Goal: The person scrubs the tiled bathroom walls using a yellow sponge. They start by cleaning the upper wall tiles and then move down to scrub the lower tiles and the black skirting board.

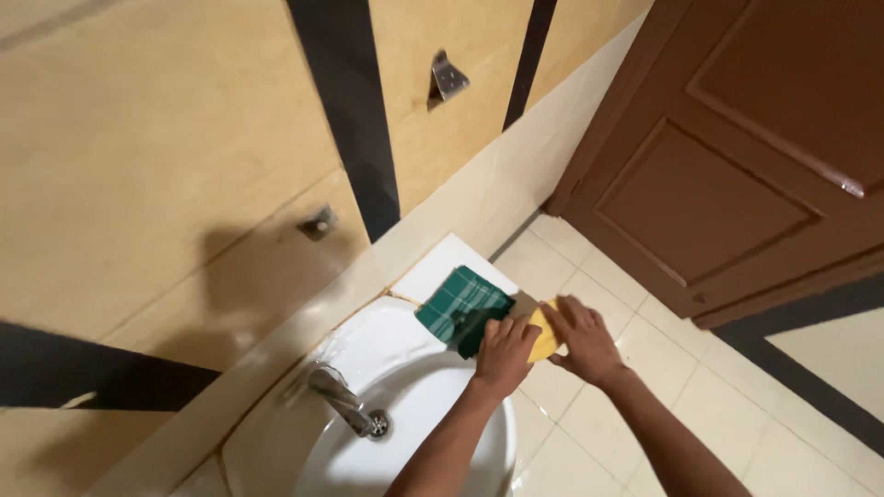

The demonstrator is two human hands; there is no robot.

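Both hands meet at the sink's far corner. From my feed, the left hand (505, 354) curls over the near edge of a green checked cloth (460, 308), fingers bent onto it; how firmly it grips I cannot tell. At its three o'clock the right hand (582, 339) lies flat over a yellow sponge (543, 336), pressing it down and hiding most of it, so its full shape stays unclear. Cloth and sponge touch, both on the white ledge (442, 262) at the twelve o'clock side of the white sink (368, 350). At eight o'clock from the hands stands a chrome tap (343, 400). Both forearms and the basin's near rim are cut off by the bottom edge.
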